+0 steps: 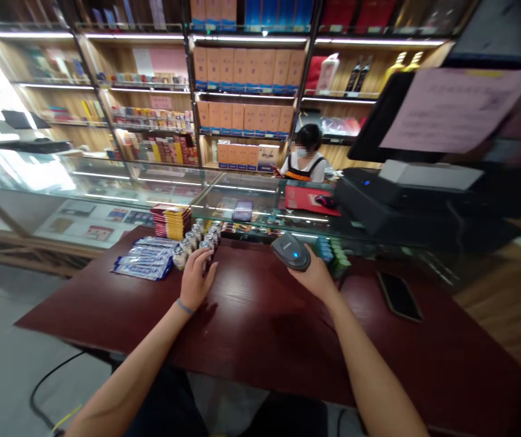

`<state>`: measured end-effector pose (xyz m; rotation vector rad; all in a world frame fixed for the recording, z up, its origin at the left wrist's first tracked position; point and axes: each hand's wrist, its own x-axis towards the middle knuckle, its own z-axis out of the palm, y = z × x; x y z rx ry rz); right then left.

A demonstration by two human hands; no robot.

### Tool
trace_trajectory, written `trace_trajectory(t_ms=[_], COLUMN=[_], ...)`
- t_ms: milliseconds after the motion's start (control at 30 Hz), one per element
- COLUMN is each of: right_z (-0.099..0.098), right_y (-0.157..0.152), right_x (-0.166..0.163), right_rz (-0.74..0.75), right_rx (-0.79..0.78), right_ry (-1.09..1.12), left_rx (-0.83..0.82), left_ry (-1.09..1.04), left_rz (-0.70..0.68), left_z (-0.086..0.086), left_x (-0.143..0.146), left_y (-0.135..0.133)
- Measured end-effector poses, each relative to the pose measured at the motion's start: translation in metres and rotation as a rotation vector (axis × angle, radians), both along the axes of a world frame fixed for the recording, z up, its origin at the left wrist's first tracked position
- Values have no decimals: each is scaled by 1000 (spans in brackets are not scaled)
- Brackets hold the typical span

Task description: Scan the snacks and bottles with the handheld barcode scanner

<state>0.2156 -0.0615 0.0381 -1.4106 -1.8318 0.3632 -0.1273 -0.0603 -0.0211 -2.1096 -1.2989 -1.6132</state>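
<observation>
My right hand [317, 276] is wrapped round the handle of a dark grey barcode scanner [291, 250] with a blue light on top. It holds the scanner above the table, beside a group of green and blue cylindrical packs [340, 261]. My left hand [197, 279] reaches to the near end of rows of small silver-topped bottles [192, 240], thumb and fingers apart. The fingertips overlap the nearest bottle; whether they touch it I cannot tell. Left of the bottles lie blue-and-white packets [146, 258], with a stack of red and yellow packs [172, 221] behind.
The dark red table [242, 328] has a phone [399, 295] lying at its right. Behind it runs a glass counter [151, 185] with a red mouse pad [308, 199] and a monitor [379, 121]. A person [305, 161] is behind the counter, before stocked shelves.
</observation>
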Motion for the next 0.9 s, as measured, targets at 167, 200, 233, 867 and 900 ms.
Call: trace_trajectory(t_ms=[167, 200, 233, 867, 900], right_z=[21, 24, 26, 31, 31], right_y=[-1, -3, -5, -24, -24], right_x=[53, 63, 72, 131, 130], right_rz=[-134, -157, -181, -299, -305], right_rx=[50, 55, 69, 154, 136], right_ry=[356, 401, 439, 619, 563], left_rx=[-157, -199, -237, -492, -491], left_ry=[-9, -33, -65, -160, -177], left_rz=[-268, -321, -373, -666, -676], left_z=[5, 3, -1, -37, -36], left_x=[72, 90, 110, 320, 320], left_y=[26, 33, 41, 81, 79])
